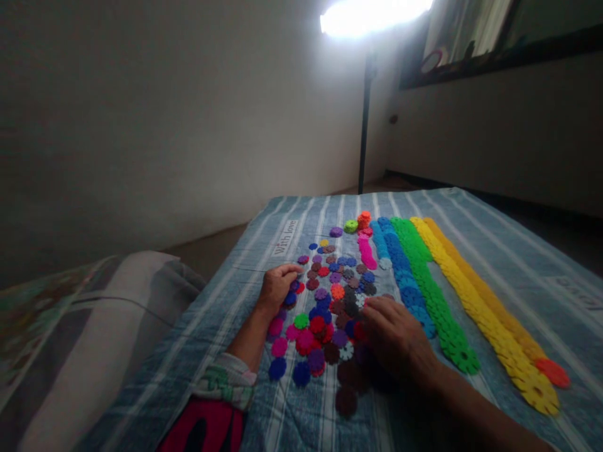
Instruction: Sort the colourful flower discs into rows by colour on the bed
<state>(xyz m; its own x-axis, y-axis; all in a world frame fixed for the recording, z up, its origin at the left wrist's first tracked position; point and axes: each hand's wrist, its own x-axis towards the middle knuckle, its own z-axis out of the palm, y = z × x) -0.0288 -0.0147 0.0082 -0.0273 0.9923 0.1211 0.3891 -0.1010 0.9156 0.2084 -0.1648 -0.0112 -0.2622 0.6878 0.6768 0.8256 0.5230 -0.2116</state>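
Many small notched discs lie in a loose, mixed pile on the striped cloth. My left hand [279, 287] rests at the pile's left edge, fingers bent toward blue and red discs; whether it grips one is hidden. At the pile's right side, my right hand [393, 329] curls over dark and red discs, its fingertips hidden beneath it. Between the hands are an orange disc [337, 290], a green disc [301, 321] and a pink disc [304, 341]. Right of the pile, overlapping discs form a blue row [400, 267], a green row [436, 301] and a yellow row [475, 314].
A striped blue cloth [245, 276] covers the table. Beyond it stands a lamp pole [365, 125] under a bright light [372, 16]. Grey and white fabric [103, 339] lies at the left. Small pink, orange and lime stacks sit toward the far edge.
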